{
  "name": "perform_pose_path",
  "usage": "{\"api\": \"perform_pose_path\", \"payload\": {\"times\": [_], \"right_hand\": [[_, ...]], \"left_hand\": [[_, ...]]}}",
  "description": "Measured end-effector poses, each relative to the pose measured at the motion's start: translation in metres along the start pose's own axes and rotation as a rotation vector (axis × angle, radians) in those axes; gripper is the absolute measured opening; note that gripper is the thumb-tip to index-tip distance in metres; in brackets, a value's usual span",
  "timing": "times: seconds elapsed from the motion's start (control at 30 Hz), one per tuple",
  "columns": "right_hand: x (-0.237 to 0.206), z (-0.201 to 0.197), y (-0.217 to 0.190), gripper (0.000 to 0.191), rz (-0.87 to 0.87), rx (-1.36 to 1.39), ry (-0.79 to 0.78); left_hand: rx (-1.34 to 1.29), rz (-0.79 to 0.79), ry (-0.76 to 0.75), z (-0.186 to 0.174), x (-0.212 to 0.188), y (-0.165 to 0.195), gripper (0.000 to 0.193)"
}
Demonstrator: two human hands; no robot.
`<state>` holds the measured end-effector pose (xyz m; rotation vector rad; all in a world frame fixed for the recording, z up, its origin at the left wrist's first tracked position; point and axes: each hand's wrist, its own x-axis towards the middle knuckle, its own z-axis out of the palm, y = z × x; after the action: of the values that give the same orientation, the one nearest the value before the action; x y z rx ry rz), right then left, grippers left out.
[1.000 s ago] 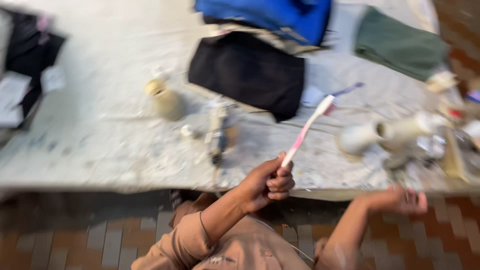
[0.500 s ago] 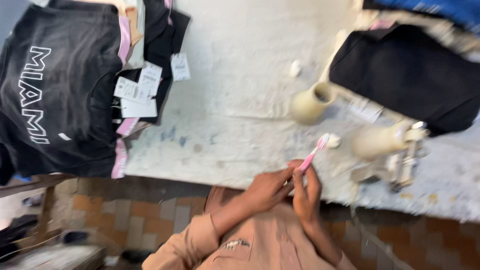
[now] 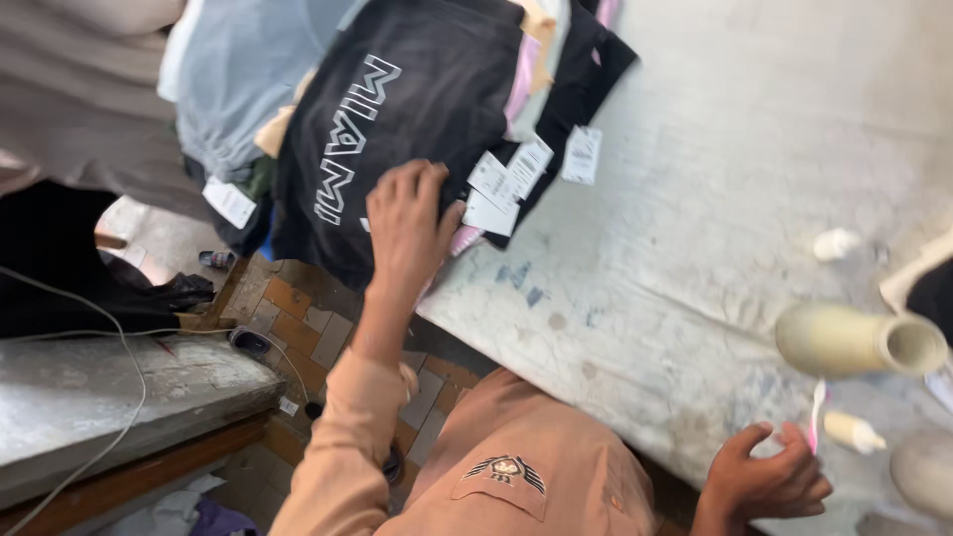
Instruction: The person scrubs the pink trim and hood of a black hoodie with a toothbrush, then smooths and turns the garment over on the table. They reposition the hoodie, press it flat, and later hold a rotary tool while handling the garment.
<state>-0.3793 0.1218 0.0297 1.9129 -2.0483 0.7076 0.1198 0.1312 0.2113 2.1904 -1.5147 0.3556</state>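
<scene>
The left hand (image 3: 407, 223) lies flat, fingers spread, on a black folded garment (image 3: 397, 119) hanging over the counter (image 3: 715, 199) edge. Farther right, the right hand (image 3: 769, 476) grips a pink toothbrush (image 3: 816, 415), its long axis nearly upright, head pointing away, beside a cream tube (image 3: 859, 342).

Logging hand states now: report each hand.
Left hand: open, flat on black printed cotton T-shirt.
Right hand: fingers curled, beside pink plastic toothbrush; grip unclear.

A black shirt (image 3: 397, 129) with white lettering lay folded atop a clothing pile, overhanging the surface (image 3: 754, 179) edge.
</scene>
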Motion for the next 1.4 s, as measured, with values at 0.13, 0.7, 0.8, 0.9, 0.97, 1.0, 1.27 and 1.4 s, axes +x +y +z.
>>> {"api": "perform_pose_path", "payload": {"times": [0.13,0.7,0.8,0.9,0.97,1.0,1.27,1.4], "right_hand": [[0.008,-0.004,-0.041,0.005,-0.116,0.260,-0.074],[0.057,-0.026,-0.236,0.067,0.441,2.217,-1.208],[0.052,0.008,-0.263,0.036,0.918,2.183,-1.278],[0.034,0.024,-0.248,0.021,1.083,1.990,-1.157],[0.025,0.021,-0.226,0.023,1.099,1.932,-1.089],[0.022,0.011,-0.210,0.023,1.090,1.899,-1.072],[0.117,-0.203,-0.166,0.058,0.114,1.578,-0.831],[0.153,-0.235,-0.228,0.051,-0.662,0.851,-1.060]], "left_hand": [[0.051,-0.014,-0.037,-0.002,0.059,-0.030,0.067],[-0.474,0.371,-0.078,-0.024,-0.002,0.065,0.019],[-0.698,0.531,-0.264,-0.043,-0.040,0.073,0.045],[-0.569,0.376,-0.082,-0.056,-0.043,0.030,0.052],[-0.365,0.198,-0.066,-0.057,-0.031,-0.006,0.069],[-0.329,0.167,-0.104,-0.054,-0.027,-0.015,0.084],[-0.854,0.188,-1.068,-0.045,-0.041,0.067,0.115],[-1.368,0.616,-0.345,-0.057,0.001,0.067,0.117]]}}
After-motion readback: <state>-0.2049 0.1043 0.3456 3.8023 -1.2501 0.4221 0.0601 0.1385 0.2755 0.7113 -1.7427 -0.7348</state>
